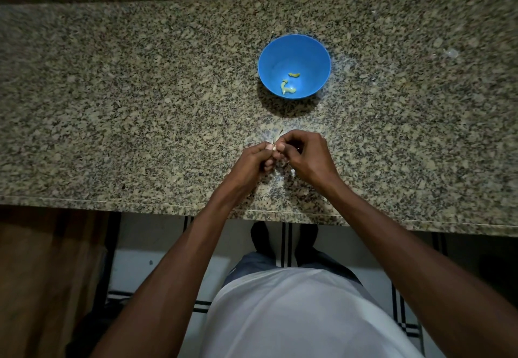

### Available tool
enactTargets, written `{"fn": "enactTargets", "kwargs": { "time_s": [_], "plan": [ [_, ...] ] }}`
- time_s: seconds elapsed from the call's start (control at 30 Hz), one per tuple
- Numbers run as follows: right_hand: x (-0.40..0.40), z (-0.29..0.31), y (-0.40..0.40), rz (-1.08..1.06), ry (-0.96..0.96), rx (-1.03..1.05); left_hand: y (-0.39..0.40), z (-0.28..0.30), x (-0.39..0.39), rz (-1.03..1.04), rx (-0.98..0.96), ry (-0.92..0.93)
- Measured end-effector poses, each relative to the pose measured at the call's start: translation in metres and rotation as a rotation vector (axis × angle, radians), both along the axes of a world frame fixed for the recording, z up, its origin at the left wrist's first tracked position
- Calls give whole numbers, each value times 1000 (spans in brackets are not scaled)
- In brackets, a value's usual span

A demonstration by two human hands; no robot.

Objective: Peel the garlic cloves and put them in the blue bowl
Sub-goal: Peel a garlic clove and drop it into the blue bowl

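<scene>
The clove (274, 147) at the centre of the frame is nearly all hidden: only a pale sliver shows between the curled fingertips of the left hand (256, 158) and the right hand (304, 153), and how much skin is still on it cannot be told. Pale skins (276, 133) just above the hands blend into the speckled counter (112, 105), so their count is unclear. The bits (288, 88) in the bowl (269, 57) are too small to count surely. The counter is cut off at both side edges.
</scene>
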State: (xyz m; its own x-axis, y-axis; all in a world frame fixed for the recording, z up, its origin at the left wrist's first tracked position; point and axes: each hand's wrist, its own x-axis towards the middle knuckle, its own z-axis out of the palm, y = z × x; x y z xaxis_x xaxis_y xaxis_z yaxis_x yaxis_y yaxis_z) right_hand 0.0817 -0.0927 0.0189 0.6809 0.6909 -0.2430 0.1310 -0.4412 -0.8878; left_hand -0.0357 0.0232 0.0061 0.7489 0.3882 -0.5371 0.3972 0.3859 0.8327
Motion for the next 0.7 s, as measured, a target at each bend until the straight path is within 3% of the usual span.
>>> {"fn": "enactTargets", "kwargs": {
  "time_s": [0.33,0.57,0.7],
  "plan": [
    [11,-1,-7,-30,188,-5,1,3,-10,65,266,0],
    [8,-5,-9,3,215,-71,-2,7,-10,44,525,-80],
    [6,-4,-7,1,195,-93,0,5,-9,84,515,9]
  ]
}}
